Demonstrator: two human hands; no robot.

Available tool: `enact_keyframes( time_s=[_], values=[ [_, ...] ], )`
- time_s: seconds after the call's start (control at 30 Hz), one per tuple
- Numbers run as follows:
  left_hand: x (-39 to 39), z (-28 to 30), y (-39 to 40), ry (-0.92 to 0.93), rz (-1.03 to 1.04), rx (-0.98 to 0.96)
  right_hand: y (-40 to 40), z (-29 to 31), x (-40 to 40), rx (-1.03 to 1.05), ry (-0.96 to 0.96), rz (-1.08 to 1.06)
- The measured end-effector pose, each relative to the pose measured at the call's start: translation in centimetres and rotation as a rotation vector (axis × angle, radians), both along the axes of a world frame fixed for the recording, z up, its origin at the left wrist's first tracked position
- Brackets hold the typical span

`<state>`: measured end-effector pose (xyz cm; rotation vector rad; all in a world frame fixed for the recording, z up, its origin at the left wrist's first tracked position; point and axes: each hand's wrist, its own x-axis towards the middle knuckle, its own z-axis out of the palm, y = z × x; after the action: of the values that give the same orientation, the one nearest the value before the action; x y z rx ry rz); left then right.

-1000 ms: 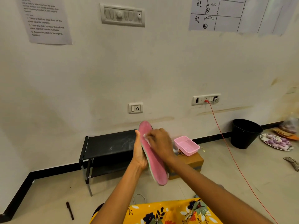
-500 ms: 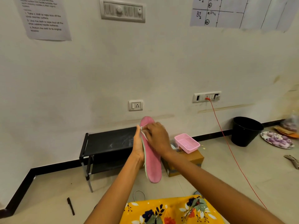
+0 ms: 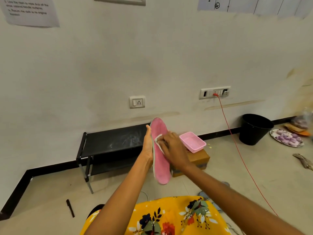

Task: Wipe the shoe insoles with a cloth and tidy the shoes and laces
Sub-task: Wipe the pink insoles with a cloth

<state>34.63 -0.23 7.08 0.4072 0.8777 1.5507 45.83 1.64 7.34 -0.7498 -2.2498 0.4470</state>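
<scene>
Head view, the only one. One pink insole (image 3: 160, 160) is held upright in front of the person, toe end up, its pink face turned to the right. The left hand (image 3: 148, 146) lies flat against its back edge, fingers straight and pointing up, supporting it from behind. The right hand (image 3: 172, 150) presses one small white cloth (image 3: 158, 139) against the pink face in its upper half; its fingers are curled over the cloth, gripping it.

Behind the hands one low black rack (image 3: 111, 141) stands against the wall, its top scuffed with pale marks. Just right of the hands one pink tray (image 3: 193, 141) sits on one cardboard box (image 3: 198, 158).

Further right on the floor: one black bin (image 3: 255, 128) and one patterned plate (image 3: 286, 138) carrying purple pieces, too blurred to count. One red cable (image 3: 237, 145) runs from the right-hand wall socket (image 3: 215, 92) down across the floor. A second, single socket (image 3: 137, 102) is on the wall above the rack. One black pen (image 3: 70, 208) lies on the floor at lower left.

Grey shoe parts (image 3: 203, 195) show behind the right forearm, mostly hidden; their number cannot be told. Yellow floral clothing (image 3: 160, 217) fills the bottom edge.
</scene>
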Motion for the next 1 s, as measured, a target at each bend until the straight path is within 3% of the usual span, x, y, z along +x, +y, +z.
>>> enact_keyframes(
  time_s=[0.13,0.27,0.37,0.47,0.6,0.67,0.73,0.83,1.0],
  values=[
    [-0.1,-2.0,0.8,-0.138,0.045,0.024,-1.2,-2.0,2.3,0.125,-0.076,0.141],
    [-0.2,-1.9,1.4,-0.171,0.024,0.086,-0.2,-1.3,1.8,-0.141,0.162,-0.129],
    [0.3,-1.1,2.0,-0.166,0.014,0.104,0.0,-0.8,0.5,-0.209,0.135,-0.153],
    [0.4,-0.5,2.5,-0.202,0.029,0.128,-1.0,-0.6,0.3,-0.141,0.028,-0.13],
    [0.6,-0.5,3.3,-0.279,0.113,0.151,-2.0,-1.4,2.8,0.217,-0.067,-0.07],
    [0.8,-0.4,4.0,-0.319,0.157,0.172,-2.4,-2.3,4.1,0.276,-0.1,0.04],
    [1.2,-0.1,4.8,-0.341,0.18,0.18,-1.7,-2.2,5.0,0.123,0.004,0.028],
    [1.8,0.1,6.2,-0.313,0.159,0.15,1.1,-0.5,5.2,-0.268,0.362,-0.178],
    [4.1,-0.9,9.3,-0.222,0.05,0.08,4.5,-1.3,4.9,-0.739,0.33,-0.151]
  ],
)
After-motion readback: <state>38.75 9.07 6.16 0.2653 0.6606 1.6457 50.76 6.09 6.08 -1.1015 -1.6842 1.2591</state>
